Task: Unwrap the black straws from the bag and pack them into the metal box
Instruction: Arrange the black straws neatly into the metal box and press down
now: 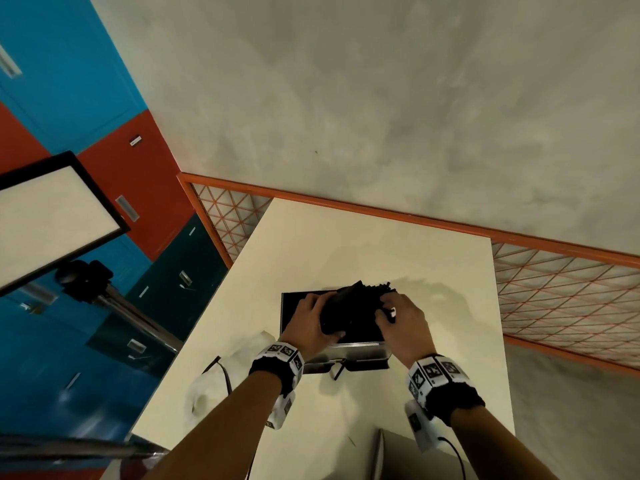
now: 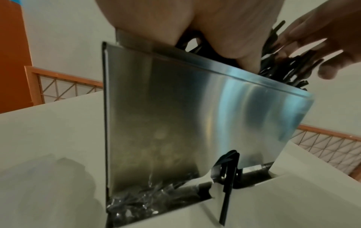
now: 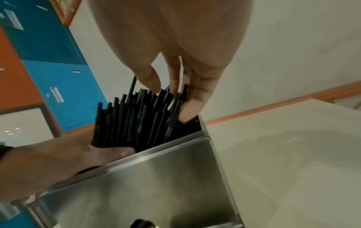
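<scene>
Straws (image 1: 349,310) fill the open top of the metal box (image 1: 349,351), a dense bundle of thin, matte black tubes standing on end and fanning out unevenly above the rim, some tips higher than others. Nearest the person, a single loose black straw (image 2: 227,191) lies on the tabletop (image 1: 398,258) against the foot of the box, beside a crumpled clear bag (image 2: 140,202) that shows reflected in the brushed steel wall. The box itself is a rectangular container with shiny, plain sides, standing near the middle of the tabletop. The left hand (image 1: 310,323) is curled round the left side of the bundle at the rim, thumb pressed to the straws. The right hand (image 1: 401,323) holds the right side, its fingers (image 3: 197,95) bent in among the tips. Toward the left edge lies a crumpled white wrapping (image 1: 214,386). Beyond the far edge runs an orange-framed mesh railing (image 1: 554,271).
</scene>
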A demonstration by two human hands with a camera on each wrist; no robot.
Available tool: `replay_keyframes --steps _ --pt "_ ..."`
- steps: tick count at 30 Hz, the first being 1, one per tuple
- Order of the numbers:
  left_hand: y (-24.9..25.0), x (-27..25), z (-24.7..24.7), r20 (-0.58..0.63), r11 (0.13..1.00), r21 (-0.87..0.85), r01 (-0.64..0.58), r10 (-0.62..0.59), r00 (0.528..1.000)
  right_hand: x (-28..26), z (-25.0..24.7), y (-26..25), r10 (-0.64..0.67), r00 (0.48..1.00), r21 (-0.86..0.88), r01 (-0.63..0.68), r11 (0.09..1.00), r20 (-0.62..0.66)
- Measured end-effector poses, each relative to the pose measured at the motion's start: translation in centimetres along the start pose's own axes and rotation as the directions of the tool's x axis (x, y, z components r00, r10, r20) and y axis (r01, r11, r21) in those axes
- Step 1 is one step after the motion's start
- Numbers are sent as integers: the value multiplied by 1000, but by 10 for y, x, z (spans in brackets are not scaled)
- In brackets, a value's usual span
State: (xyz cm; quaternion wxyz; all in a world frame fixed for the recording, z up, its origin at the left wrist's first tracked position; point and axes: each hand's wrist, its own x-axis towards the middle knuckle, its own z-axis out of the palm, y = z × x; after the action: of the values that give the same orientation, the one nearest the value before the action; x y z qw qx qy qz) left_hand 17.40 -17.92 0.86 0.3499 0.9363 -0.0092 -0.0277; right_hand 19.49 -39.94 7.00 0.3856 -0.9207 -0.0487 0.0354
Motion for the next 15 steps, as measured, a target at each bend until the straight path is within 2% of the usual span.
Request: replay_keyframes --steps 2,4,5,7,9,11,13,15 --pt "-1 -2 -2 2 1000 -11 3 -3 1000 2 -8 3 -22 991 27 26 999 -135" --pt "0 -4 -4 3 1000 -16 -4 4 1000 14 -13 9 64 975 78 -49 996 -212" --pt "0 -5 -4 -1 1000 -16 -9 9 1000 23 -13 12 137 972 103 -119 987 -189" --pt "2 -6 -3 -10 1000 -17 -13 12 1000 38 -11 15 273 961 166 -263 950 -43" --pt "4 -6 -4 -15 1000 -18 -9 9 1000 46 -2 11 335 937 257 -348 902 93" --pt "5 -6 -5 -11 1000 -10 -7 7 1000 47 7 6 347 922 321 -386 865 172" --pt "6 -6 -6 -10 1000 -7 1 -1 1000 45 15 0 349 920 391 -391 833 177" --pt "7 -6 -6 -11 1000 -12 3 -3 1000 43 20 -3 348 929 456 -367 811 128"
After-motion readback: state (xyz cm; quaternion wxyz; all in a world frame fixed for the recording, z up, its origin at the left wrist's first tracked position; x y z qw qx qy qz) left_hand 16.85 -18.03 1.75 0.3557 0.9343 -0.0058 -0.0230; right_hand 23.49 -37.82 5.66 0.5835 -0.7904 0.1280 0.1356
